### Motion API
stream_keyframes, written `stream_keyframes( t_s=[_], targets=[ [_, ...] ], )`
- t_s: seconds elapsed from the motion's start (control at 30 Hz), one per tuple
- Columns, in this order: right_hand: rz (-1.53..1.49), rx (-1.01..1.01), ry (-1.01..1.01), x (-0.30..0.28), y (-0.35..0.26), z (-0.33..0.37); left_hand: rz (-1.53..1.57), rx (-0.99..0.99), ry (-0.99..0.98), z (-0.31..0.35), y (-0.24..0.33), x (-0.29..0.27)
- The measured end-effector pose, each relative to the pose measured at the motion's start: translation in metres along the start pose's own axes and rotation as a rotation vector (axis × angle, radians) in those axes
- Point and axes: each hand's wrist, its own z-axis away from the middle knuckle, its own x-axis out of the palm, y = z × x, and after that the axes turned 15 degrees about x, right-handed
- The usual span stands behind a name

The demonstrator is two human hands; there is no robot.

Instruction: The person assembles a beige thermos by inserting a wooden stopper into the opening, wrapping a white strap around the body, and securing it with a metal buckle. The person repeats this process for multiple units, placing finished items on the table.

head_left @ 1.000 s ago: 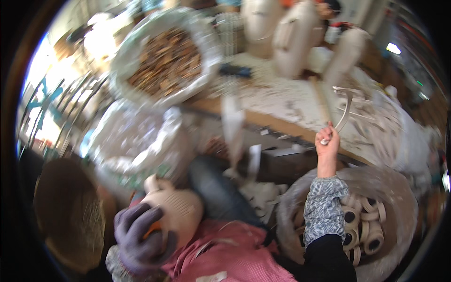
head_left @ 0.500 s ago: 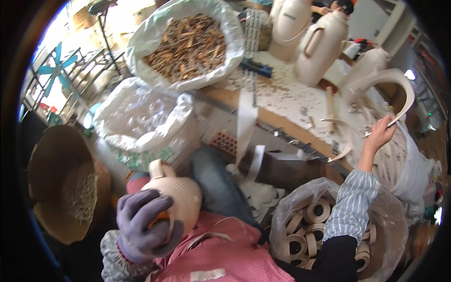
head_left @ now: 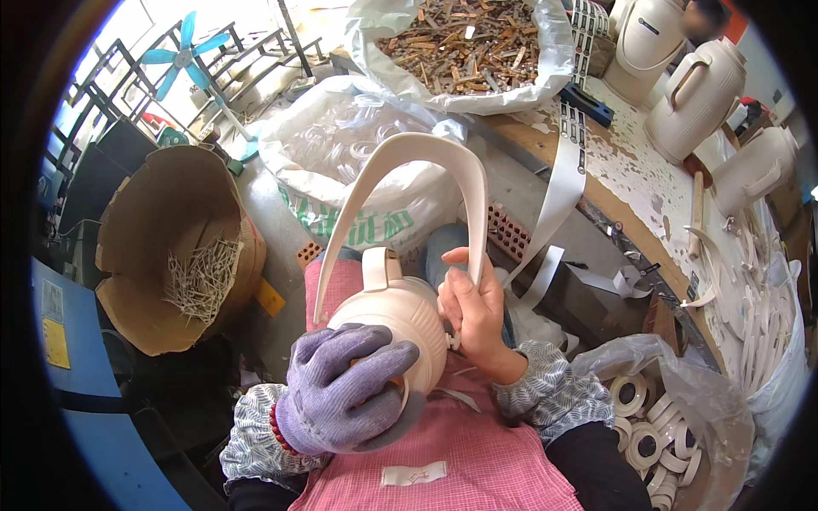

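My left hand, in a purple knit glove, is closed round the cream plastic vacuum flask body in my lap. The flask has a small loop grip on its near-vertical upper side and ribbed lines; its lower part is hidden by my glove. My bare right hand grips one end of a curved cream carrying handle. That handle arches over the flask. Its right end is beside the flask's right side, by my fingers; the left end hangs beside the left side, apparently free. Whether the right end is joined there I cannot tell.
At right stand finished-looking cream flasks on a worn bench, beside a pile of curved handles. A bag of cream rings sits lower right. At left are a cardboard barrel, a bag of clear rings and a fan.
My right hand has come from the handle pile at right to the flask, bringing a curved handle over it. The left hand keeps its hold on the flask. The view has shifted.
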Motion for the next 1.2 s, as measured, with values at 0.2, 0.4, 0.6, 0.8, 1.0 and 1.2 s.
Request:
stream_keyframes(
  t_s=[0.2, 0.4, 0.6, 0.8, 1.0, 1.2],
  targets=[
    [0.130, -0.052, -0.022, 0.018, 0.006, 0.001, 0.456, -0.648, 0.655, 0.021, -0.025, -0.002],
    [-0.049, 0.256, -0.170, 0.008, -0.003, -0.005, 1.353, -1.248, 0.710, 0.067, -0.059, 0.035],
    [0.081, 0.289, -0.144, -0.018, -0.017, 0.003, 1.321, -1.204, 0.685, 0.057, -0.044, 0.051],
    [0.097, 0.312, -0.111, -0.020, -0.015, 0.005, 1.274, -1.284, 0.707, 0.044, -0.031, 0.046],
    [0.189, 0.081, 0.068, -0.010, -0.007, 0.014, 0.730, -1.027, 0.654, 0.032, -0.030, 0.063],
    [0.297, -0.251, -0.437, 0.010, -0.008, -0.016, 0.697, -0.712, 0.724, 0.077, -0.048, 0.029]
  ],
)
